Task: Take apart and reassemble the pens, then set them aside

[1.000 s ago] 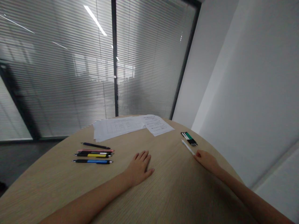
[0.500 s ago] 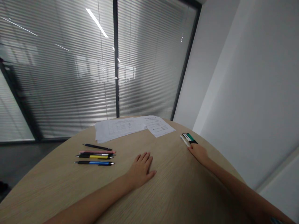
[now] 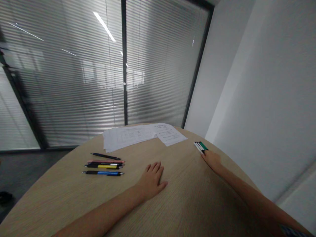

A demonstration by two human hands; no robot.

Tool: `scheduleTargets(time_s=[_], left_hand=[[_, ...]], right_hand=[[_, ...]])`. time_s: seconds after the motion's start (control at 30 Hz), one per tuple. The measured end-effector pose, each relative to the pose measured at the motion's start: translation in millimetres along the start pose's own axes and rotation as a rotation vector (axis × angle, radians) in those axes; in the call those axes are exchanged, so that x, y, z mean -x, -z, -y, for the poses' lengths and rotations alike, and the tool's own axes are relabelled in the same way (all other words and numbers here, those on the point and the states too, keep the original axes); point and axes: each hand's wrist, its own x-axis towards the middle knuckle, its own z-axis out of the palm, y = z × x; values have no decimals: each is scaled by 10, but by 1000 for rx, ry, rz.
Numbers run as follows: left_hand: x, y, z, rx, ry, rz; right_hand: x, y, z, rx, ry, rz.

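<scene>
My left hand (image 3: 151, 182) lies flat on the wooden table (image 3: 182, 204), fingers stretched out, holding nothing. To its left lie several pens: a blue and black pen (image 3: 103, 172) nearest me, a yellow and black pen (image 3: 108, 167) behind it, a pink pen (image 3: 98, 161) and a black pen (image 3: 105, 155) farthest off. My right hand (image 3: 211, 159) reaches to the table's right side, its fingers closed on the near end of a slim white pen (image 3: 197, 147). Right beside that pen lies a small row of white pens and a green pen (image 3: 203, 145); the hand partly covers their near ends.
White printed sheets (image 3: 128, 136) lie overlapping at the table's far edge, with another printed sheet (image 3: 170, 135) at their right. Beyond the table stands a glass partition with blinds (image 3: 155, 82). A plain wall (image 3: 266, 98) rises on the right.
The white pen under my right hand has moved right, from slightly apart to close against the row. My left hand stays flat in place; the view has shifted a little.
</scene>
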Motion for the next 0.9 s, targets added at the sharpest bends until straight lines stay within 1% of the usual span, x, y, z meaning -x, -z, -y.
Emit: scheduleTargets(time_s=[0.23, 0.63, 0.9], left_hand=[[3, 9, -8, 6, 9, 6], [10, 22, -5, 2, 6, 13], [8, -31, 15, 2, -5, -15]], right_hand=[[-14, -6, -57, 0, 1, 2], [-30, 8, -81, 0, -28, 12], [-7, 30, -102, -16, -8, 0]])
